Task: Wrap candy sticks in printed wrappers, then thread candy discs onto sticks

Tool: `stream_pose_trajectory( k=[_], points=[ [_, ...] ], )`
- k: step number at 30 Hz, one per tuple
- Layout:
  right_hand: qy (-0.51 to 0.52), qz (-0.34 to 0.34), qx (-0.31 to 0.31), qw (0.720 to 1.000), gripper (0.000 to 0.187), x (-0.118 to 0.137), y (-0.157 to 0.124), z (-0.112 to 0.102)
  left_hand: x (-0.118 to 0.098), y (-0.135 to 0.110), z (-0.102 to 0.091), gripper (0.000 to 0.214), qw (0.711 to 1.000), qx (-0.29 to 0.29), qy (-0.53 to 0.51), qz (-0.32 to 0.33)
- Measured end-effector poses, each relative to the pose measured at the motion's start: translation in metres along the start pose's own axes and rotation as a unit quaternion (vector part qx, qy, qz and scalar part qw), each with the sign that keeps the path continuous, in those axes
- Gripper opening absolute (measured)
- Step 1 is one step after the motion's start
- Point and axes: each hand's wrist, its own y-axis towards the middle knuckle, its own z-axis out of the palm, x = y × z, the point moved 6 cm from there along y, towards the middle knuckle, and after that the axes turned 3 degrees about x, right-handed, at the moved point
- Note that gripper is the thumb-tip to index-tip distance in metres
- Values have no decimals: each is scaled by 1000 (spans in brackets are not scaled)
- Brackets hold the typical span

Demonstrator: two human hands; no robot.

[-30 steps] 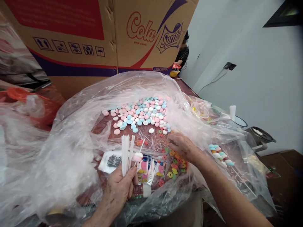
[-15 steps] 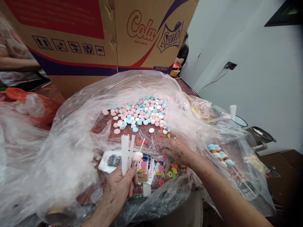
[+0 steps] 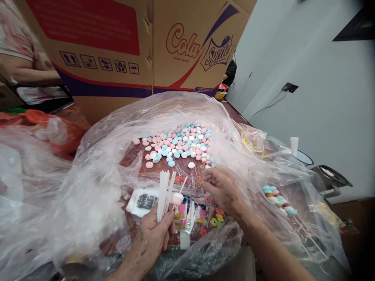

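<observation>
My left hand (image 3: pixel 156 228) is closed around a bundle of white sticks (image 3: pixel 164 195) standing upright. Between its thumb and fingers it also holds one tilted stick carrying a pink-and-white candy (image 3: pixel 177 198). My right hand (image 3: pixel 222 189) hovers over the ring candies at the right, fingers bent in towards the thumb; whatever is in them is too small to make out. Green, yellow and red ring candies (image 3: pixel 218 217) lie below that hand. Beyond both hands spreads a pile of pink, blue and white round candies (image 3: pixel 183 144). Printed wrappers (image 3: pixel 187 214) lie beside my left hand.
A large cardboard box (image 3: pixel 117 35) stands behind the crumpled clear plastic sheet (image 3: pixel 96 171). Finished candy skewers (image 3: pixel 279 201) lie at the right, near a metal jug (image 3: pixel 329 177). An orange bag (image 3: pixel 70 134) and another person's arm (image 3: pixel 32 70) are at the left.
The view has shifted, so the whole scene sits a little further right and lower. My right fingers have moved slightly away from me. My left hand keeps its grip on the sticks.
</observation>
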Motion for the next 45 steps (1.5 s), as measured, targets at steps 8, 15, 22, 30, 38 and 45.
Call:
stream_pose_trajectory(
  k=[8,15,22,30,38,45],
  points=[
    [224,39,2,974,22,18,11,6,5,2,4,32,999,34,18,-5],
    [171,-110,-14,979,14,29,11,4,8,3,5,31,999,28,14,-9],
    [154,-181,-12,971,24,33,5,12,9,5,6,32,1000,22,13,14],
    [370,9,55,927,23,22,-4,43,14,6,3,36,1000,-1,-6,6],
    [314,-53,97,943,26,44,-18,50,1,-3,-1,30,999,-49,-13,18],
    [-175,15,-12,984,29,10,50,-7,-2,-3,2,34,999,-35,-38,8]
  ],
)
